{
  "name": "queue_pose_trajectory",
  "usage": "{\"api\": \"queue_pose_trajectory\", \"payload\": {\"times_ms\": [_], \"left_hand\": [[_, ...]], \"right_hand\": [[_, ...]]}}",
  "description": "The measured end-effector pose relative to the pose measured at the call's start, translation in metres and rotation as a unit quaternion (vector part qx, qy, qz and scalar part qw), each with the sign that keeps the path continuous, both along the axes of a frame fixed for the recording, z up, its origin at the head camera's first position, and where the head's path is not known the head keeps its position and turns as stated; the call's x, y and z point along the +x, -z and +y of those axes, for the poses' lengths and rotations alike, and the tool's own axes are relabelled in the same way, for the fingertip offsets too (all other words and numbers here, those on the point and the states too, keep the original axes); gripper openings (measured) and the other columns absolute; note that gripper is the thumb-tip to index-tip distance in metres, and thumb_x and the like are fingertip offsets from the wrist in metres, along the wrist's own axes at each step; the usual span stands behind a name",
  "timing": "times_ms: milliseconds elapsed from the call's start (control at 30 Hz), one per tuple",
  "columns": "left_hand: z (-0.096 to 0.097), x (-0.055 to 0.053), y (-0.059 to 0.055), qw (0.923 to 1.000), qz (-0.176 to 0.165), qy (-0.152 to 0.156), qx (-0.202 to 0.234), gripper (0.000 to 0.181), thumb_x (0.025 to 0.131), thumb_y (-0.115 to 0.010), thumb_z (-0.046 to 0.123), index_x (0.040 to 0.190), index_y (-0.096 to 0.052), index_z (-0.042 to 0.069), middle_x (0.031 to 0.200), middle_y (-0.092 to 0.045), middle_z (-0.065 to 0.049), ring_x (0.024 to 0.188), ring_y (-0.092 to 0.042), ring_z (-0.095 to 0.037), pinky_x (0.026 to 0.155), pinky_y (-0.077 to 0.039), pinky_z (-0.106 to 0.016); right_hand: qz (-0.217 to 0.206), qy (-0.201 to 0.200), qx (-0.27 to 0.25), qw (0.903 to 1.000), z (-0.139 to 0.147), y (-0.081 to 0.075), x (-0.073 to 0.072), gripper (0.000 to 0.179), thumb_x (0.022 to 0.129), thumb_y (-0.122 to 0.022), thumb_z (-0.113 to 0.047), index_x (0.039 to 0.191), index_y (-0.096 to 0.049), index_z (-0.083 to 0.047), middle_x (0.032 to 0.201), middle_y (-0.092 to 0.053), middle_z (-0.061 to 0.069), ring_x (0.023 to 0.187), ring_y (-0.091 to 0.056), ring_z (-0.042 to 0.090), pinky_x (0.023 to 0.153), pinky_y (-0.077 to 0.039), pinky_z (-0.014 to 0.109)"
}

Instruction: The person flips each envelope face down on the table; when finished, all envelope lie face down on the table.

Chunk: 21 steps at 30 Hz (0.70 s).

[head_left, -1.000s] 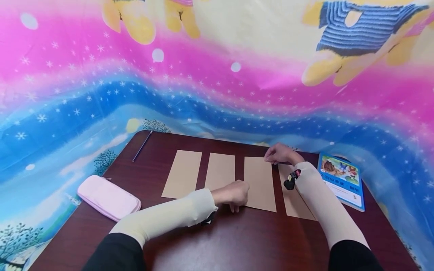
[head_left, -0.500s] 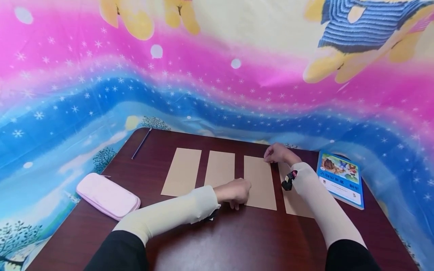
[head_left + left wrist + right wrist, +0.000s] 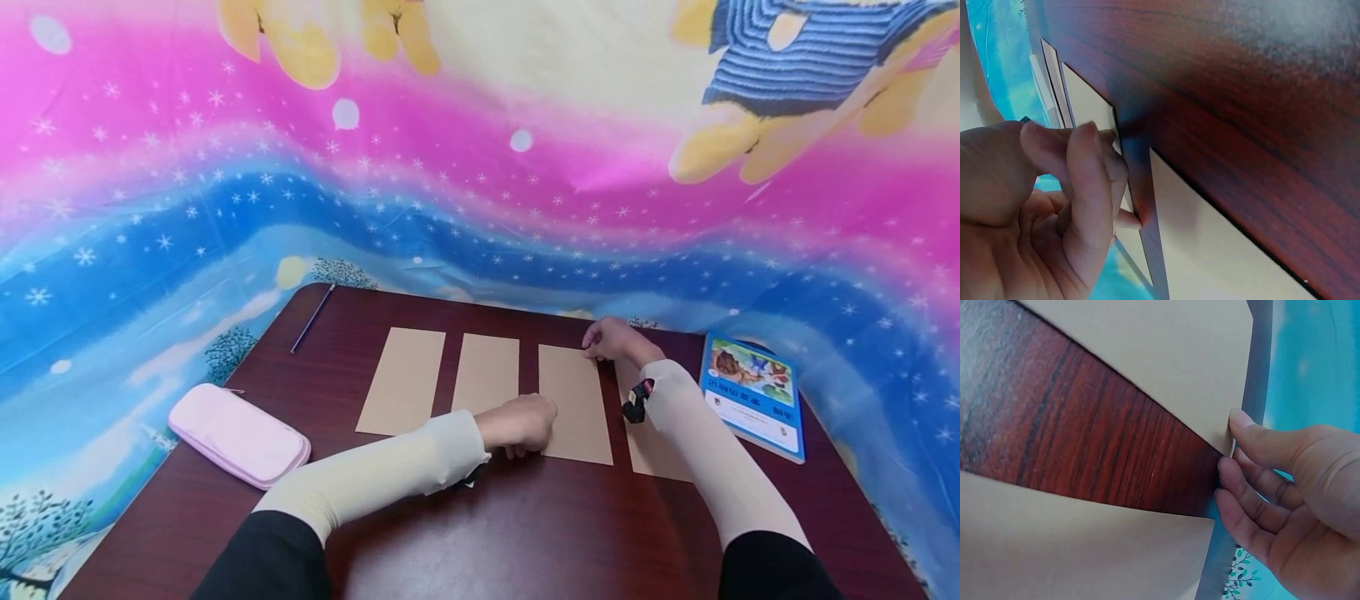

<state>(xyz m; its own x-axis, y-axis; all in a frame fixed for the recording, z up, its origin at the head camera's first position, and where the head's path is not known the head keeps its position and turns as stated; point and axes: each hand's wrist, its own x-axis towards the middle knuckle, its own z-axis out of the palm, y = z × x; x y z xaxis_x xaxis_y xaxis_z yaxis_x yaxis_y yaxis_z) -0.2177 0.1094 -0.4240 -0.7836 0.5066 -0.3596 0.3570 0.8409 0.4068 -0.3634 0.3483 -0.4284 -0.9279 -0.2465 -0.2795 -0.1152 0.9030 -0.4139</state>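
Note:
Four-sided tan cards lie in a row on the dark wooden table. My left hand [image 3: 519, 423], fingers curled, is at the near left corner of the third card from the left [image 3: 576, 408]. In the left wrist view, its fingertips [image 3: 1088, 134] pinch at that card's edge, partly hiding it. My right hand [image 3: 618, 340] grips the same card's far right corner; its thumb lies on the corner in the right wrist view, with fingers [image 3: 1235, 478] at the edge. Left of these are the first card [image 3: 405, 375] and the second card [image 3: 486, 375]. My right forearm partly covers the rightmost card [image 3: 652, 450].
A pink pencil case [image 3: 240, 433] sits at the left of the table [image 3: 510, 533], with a thin dark pencil [image 3: 312, 318] behind it. A blue picture book [image 3: 753, 396] lies at the right edge. A colourful printed cloth [image 3: 480, 192] hangs behind the table.
The view has tilted slightly. Both hands stay at the third card's corners, with only a small shift of the left hand to the right; the cards look unmoved.

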Motion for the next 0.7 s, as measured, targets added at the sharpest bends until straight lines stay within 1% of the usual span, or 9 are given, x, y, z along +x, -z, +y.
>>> {"api": "queue_pose_trajectory", "payload": {"times_ms": [133,233,333,400,533,567,600,633,700], "left_hand": [[-0.003,0.000,0.000,0.9997,0.016,0.011,-0.012,0.020,0.093,-0.057,-0.001,0.075,-0.059,0.006,0.074,-0.065,-0.011,0.038,-0.062,-0.021,0.041,-0.054,-0.033],[-0.006,0.000,0.000,0.9994,0.023,0.018,-0.018,0.020,0.093,-0.057,0.000,0.074,-0.059,0.007,0.078,-0.063,-0.011,0.038,-0.062,-0.021,0.039,-0.052,-0.032],[-0.009,-0.002,0.000,0.9991,0.031,0.026,-0.013,0.022,0.093,-0.058,0.002,0.073,-0.059,0.008,0.076,-0.064,-0.010,0.041,-0.063,-0.019,0.040,-0.052,-0.030],[-0.011,-0.004,-0.002,0.9980,0.052,0.037,0.002,0.030,0.095,-0.063,0.009,0.066,-0.056,0.011,0.066,-0.059,-0.005,0.045,-0.061,-0.016,0.044,-0.051,-0.029],[-0.014,-0.010,-0.015,0.9938,0.084,0.059,0.042,0.047,0.096,-0.070,0.029,0.057,-0.048,0.016,0.053,-0.045,0.003,0.048,-0.052,-0.013,0.051,-0.045,-0.026],[-0.013,-0.012,-0.020,0.9932,0.086,0.062,0.048,0.048,0.097,-0.070,0.034,0.058,-0.048,0.015,0.052,-0.043,0.003,0.048,-0.051,-0.013,0.052,-0.045,-0.027],[-0.012,-0.013,-0.024,0.9929,0.086,0.063,0.052,0.044,0.097,-0.069,0.036,0.062,-0.053,0.014,0.054,-0.048,0.003,0.050,-0.052,-0.013,0.054,-0.046,-0.027],[-0.011,-0.014,-0.028,0.9926,0.088,0.064,0.055,0.038,0.097,-0.069,0.038,0.070,-0.061,0.013,0.062,-0.059,0.003,0.057,-0.058,-0.012,0.059,-0.049,-0.028],[-0.006,-0.014,-0.033,0.9918,0.097,0.065,0.053,0.030,0.096,-0.069,0.043,0.095,-0.073,0.013,0.089,-0.073,0.004,0.079,-0.066,-0.011,0.073,-0.054,-0.029]], "right_hand": [[0.001,0.000,0.003,1.0000,-0.002,0.004,-0.001,0.013,0.097,-0.072,-0.015,0.103,-0.074,-0.004,0.088,-0.073,0.011,0.076,-0.065,0.022,0.069,-0.053,0.032],[0.003,-0.004,0.008,1.0000,-0.003,0.007,-0.001,0.013,0.097,-0.072,-0.016,0.103,-0.074,-0.005,0.089,-0.074,0.010,0.077,-0.064,0.021,0.070,-0.053,0.031],[0.009,-0.014,0.004,0.9999,-0.003,0.007,0.001,0.013,0.098,-0.071,-0.018,0.103,-0.075,-0.006,0.090,-0.074,0.010,0.079,-0.065,0.021,0.072,-0.053,0.033],[0.025,-0.027,-0.007,0.9993,0.002,0.005,0.004,0.017,0.100,-0.068,-0.021,0.107,-0.074,-0.007,0.095,-0.074,0.011,0.084,-0.067,0.024,0.074,-0.054,0.035],[0.079,-0.054,-0.023,0.9952,0.025,-0.006,0.011,0.024,0.102,-0.064,-0.026,0.116,-0.074,-0.008,0.112,-0.074,0.014,0.102,-0.069,0.031,0.089,-0.055,0.048],[0.089,-0.062,-0.024,0.9938,0.032,-0.011,0.014,0.025,0.102,-0.065,-0.026,0.116,-0.074,-0.008,0.116,-0.073,0.015,0.107,-0.069,0.034,0.091,-0.054,0.052],[0.098,-0.068,-0.021,0.9927,0.040,-0.014,0.015,0.025,0.102,-0.066,-0.027,0.116,-0.074,-0.008,0.117,-0.073,0.015,0.110,-0.068,0.035,0.095,-0.053,0.055],[0.101,-0.074,-0.020,0.9919,0.048,-0.018,0.018,0.025,0.101,-0.066,-0.027,0.116,-0.074,-0.007,0.119,-0.073,0.015,0.113,-0.067,0.037,0.098,-0.051,0.057],[0.098,-0.082,-0.017,0.9916,0.063,-0.026,0.023,0.027,0.100,-0.068,-0.029,0.115,-0.074,-0.008,0.120,-0.073,0.016,0.115,-0.066,0.039,0.100,-0.050,0.059]]}}
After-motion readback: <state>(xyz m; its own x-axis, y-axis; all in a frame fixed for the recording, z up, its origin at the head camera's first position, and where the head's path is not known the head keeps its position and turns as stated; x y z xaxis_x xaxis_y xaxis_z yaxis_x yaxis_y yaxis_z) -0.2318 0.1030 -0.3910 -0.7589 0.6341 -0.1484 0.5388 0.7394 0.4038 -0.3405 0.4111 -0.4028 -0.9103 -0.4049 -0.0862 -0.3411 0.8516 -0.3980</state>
